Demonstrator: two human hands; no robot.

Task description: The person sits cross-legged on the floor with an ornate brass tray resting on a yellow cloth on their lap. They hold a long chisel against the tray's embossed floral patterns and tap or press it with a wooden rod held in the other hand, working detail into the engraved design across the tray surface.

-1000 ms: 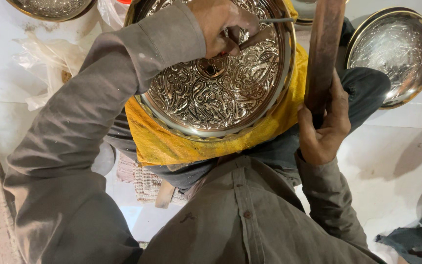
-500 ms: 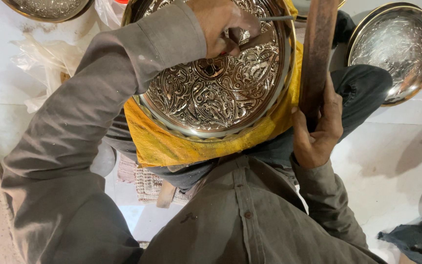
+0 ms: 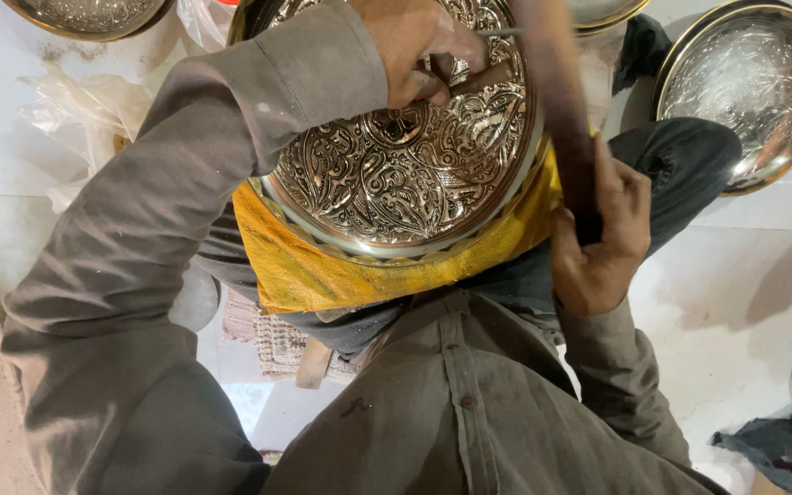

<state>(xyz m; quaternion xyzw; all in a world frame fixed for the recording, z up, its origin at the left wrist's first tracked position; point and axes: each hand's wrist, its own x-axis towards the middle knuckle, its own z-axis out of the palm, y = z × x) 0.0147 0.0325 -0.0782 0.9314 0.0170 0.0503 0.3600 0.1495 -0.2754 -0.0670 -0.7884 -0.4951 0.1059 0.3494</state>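
Left hand (image 3: 419, 50) at top centre of the frame is pinching a thin metal punch (image 3: 497, 33), grip closed on it, tip hidden behind the fingers; the hand is resting on the upper part of the tray (image 3: 396, 174). The tray is a round, embossed silver-coloured piece with floral relief, lying in the person's lap at upper centre, on a yellow cloth (image 3: 323, 270) that is showing below and to its right edge. Right hand (image 3: 598, 238) at centre right is gripping a long brown wooden stick (image 3: 556, 101), grip closed around its lower end; the stick is running up toward the top edge, blurred, crossing the tray's right rim. Whether the stick is touching the punch, cannot tell. A second tray (image 3: 749, 87) is lying on the white floor (image 3: 753, 284) at upper right, apart from the lap tray. Another tray (image 3: 84, 14) is cut off at upper left, with a crumpled plastic bag (image 3: 75, 110) just below it. Dark cloth (image 3: 781, 449) is sitting at lower right.
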